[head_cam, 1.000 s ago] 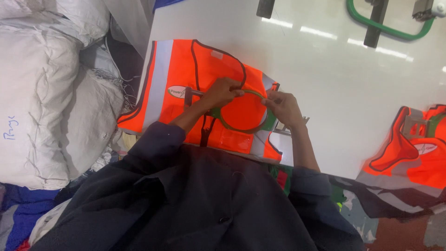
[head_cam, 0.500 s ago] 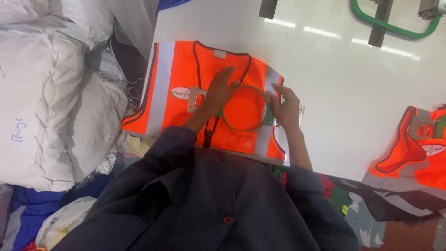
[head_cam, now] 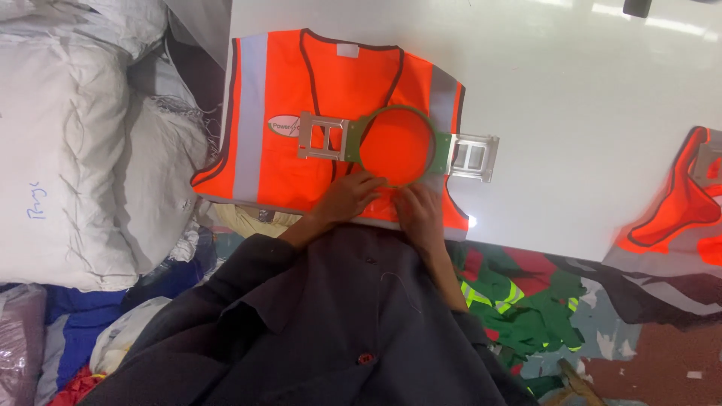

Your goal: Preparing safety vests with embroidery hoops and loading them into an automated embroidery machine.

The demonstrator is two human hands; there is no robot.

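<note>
Orange safety vest (head_cam: 278, 105) lay flat on the white surface (head_cam: 571, 113), collar away from the person, grey reflective bands running down each side. Green embroidery hoop (head_cam: 397, 146) sat on the vest's chest, ring closed around a taut disc of orange fabric; metal bracket (head_cam: 323, 136) on one side rested on the vest, the other bracket (head_cam: 472, 156) overhung onto the surface.

Left hand (head_cam: 347, 197) lay palm-down on the lower hem, fingers loosely spread, tips just touching the hoop's near edge. Right hand (head_cam: 421, 210) lay flat beside it, fingers together, pressing the hem just below the ring. Neither hand gripped anything.

Judgement: hooping appeared largely complete, since the ring looked seated and the cloth inside smooth. What seemed left was smoothing the fabric around it and lifting the hooped vest away.

A second orange vest (head_cam: 688, 203) lay at the surface's right edge. White stuffed sacks (head_cam: 68, 150) were piled to the left; green and orange garments (head_cam: 519, 293) lay below.
</note>
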